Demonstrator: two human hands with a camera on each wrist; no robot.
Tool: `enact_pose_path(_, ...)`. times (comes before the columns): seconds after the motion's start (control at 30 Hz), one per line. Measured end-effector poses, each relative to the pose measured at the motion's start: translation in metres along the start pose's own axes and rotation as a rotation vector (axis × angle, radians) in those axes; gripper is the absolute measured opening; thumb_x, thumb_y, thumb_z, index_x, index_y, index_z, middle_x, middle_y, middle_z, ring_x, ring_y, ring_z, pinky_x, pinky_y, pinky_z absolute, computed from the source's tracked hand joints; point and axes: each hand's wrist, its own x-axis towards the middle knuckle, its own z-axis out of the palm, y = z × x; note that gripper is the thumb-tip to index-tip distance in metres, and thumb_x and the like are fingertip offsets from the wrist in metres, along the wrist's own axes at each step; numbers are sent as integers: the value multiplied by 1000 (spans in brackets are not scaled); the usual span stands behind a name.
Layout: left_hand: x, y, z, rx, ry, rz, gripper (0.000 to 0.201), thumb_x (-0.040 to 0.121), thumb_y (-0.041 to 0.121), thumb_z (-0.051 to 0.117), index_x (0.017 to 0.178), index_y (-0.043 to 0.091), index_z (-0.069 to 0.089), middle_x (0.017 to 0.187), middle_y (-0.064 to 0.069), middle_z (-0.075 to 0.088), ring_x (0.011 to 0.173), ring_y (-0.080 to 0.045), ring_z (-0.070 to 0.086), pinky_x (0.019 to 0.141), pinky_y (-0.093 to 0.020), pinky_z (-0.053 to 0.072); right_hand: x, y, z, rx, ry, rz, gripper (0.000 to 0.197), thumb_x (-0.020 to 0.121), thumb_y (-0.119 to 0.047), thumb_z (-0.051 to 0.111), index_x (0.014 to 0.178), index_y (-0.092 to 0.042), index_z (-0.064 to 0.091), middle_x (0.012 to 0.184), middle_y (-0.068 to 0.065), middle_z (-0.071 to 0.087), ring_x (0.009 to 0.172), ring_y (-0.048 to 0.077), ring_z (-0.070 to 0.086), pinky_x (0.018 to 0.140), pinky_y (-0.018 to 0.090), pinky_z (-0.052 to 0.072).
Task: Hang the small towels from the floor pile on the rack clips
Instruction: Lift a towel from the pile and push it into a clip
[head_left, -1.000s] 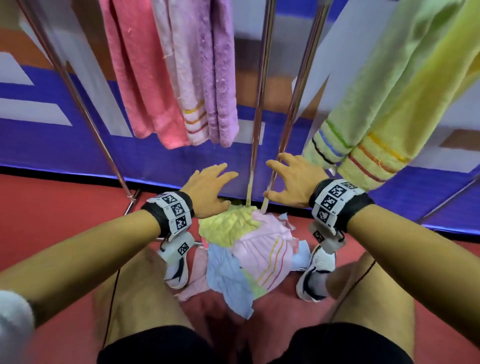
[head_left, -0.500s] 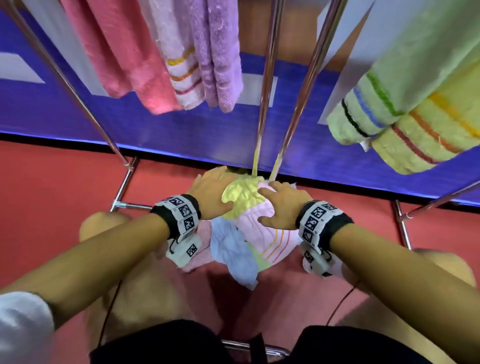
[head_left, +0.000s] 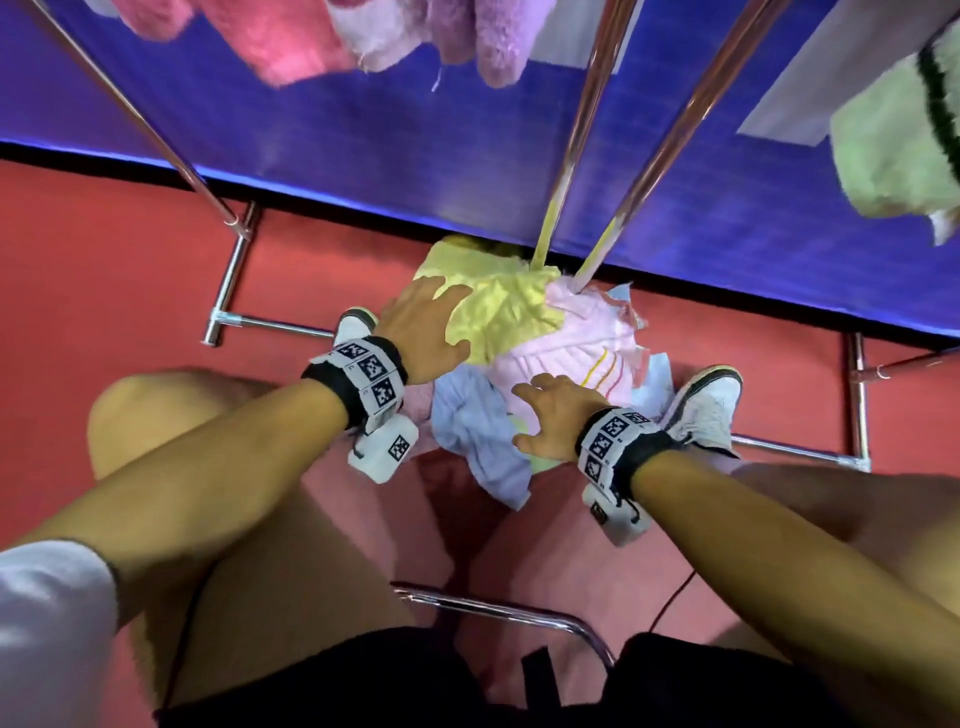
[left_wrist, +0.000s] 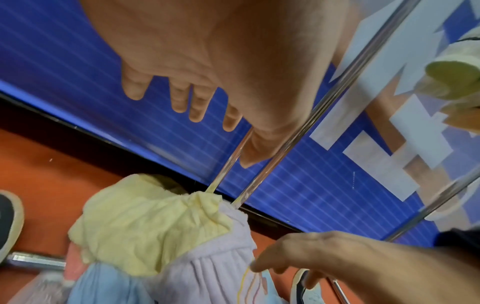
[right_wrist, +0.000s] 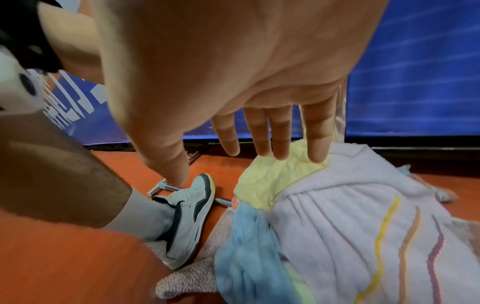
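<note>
A pile of small towels lies on the red floor at the foot of the rack: a yellow towel (head_left: 498, 306) on top at the back, a pale pink striped towel (head_left: 571, 353) beside it, and a blue towel (head_left: 478, 426) in front. My left hand (head_left: 441, 322) hovers with spread fingers at the yellow towel's (left_wrist: 145, 222) left edge; in the left wrist view my left hand (left_wrist: 187, 98) holds nothing. My right hand (head_left: 540, 410) is spread over the pink (right_wrist: 363, 216) and blue (right_wrist: 246, 246) towels. The right hand's (right_wrist: 259, 139) fingers are straight and empty.
Two chrome rack poles (head_left: 587, 104) rise slanting out of the pile's back edge. Rack base bars (head_left: 234, 270) lie on the floor left and right. Pink (head_left: 270, 41), purple and green (head_left: 893, 156) towels hang above. My shoes (head_left: 706, 405) flank the pile. A chrome tube (head_left: 498, 610) crosses near my legs.
My view has tilted down towards the floor. Both hands have dropped onto the pile; the right one has pulled back from the poles to the pink and blue towels.
</note>
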Motion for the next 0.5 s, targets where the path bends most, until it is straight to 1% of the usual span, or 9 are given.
enact_pose_path(0.07,-2,-3,10,-29,-54,-29,74,84,39,66,149,26,33,156,-16,29,145,-32,23,116,-44,25,12,-4,10,16,-12,3,77,83,-57,57,149,-26,31,148,5,39,133,28,41,95,40,44)
enact_pose_path(0.13,-5,-4,18,-49,-94,-22,74,85,39,66,150,26,32,157,-14,26,144,-31,21,116,-41,22,23,-10,20,47,-24,-4,75,84,-56,58,148,-25,34,146,7,41,132,29,43,96,41,46)
enact_pose_path(0.23,-6,-9,32,-74,-138,-7,74,85,39,65,150,27,32,158,-12,24,145,-30,18,117,-40,21,41,-18,37,78,-36,-24,67,85,-50,58,143,-23,41,139,10,46,127,32,46,95,43,48)
enact_pose_path(0.37,-12,-11,51,-37,-220,-13,76,83,39,64,150,27,30,158,-9,23,145,-29,19,117,-41,23,65,-30,60,82,-100,-43,56,82,-45,61,133,-25,49,125,8,51,120,31,50,89,42,49)
enact_pose_path(0.43,-12,-13,55,-35,-221,-6,76,83,41,65,150,27,31,157,-9,25,145,-28,20,117,-42,24,76,-34,71,103,-133,-41,61,82,-47,62,137,-26,46,126,9,50,120,33,49,90,43,47)
enact_pose_path(0.5,-10,-18,56,-65,-200,-23,76,81,43,66,148,27,34,155,-10,30,142,-29,25,116,-41,26,86,-33,84,155,-150,-2,67,83,-52,62,141,-26,43,129,11,50,122,35,48,94,43,45)
